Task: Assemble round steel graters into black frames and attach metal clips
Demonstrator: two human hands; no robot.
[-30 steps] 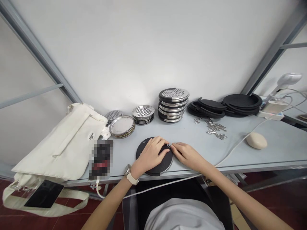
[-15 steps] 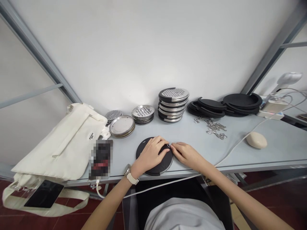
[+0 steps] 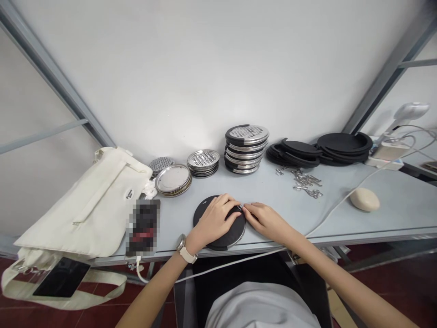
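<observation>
A black round disc (image 3: 201,222) with a thin metallic rim lies flat on the table near its front edge. My left hand (image 3: 218,216) rests over it, palm down, fingers and thumb curled in at its right edge. There a small shiny metal clasp (image 3: 240,207) sits between my two hands, partly covered by fingertips. My right hand (image 3: 264,218) is closed at the disc's right edge, thumb and forefinger pinched on the clasp. Similar metal clasps (image 3: 305,182) lie in a loose pile at the right.
Behind stand a stack of black-edged perforated metal discs (image 3: 246,148), grater-like plates (image 3: 204,160) and plain metal plates (image 3: 173,179). Black round covers (image 3: 344,146) are piled at right. A white bag (image 3: 88,205), a blurred-out phone-shaped object (image 3: 143,228), a cream oval object (image 3: 365,199) and a white cable (image 3: 327,214) flank my arms.
</observation>
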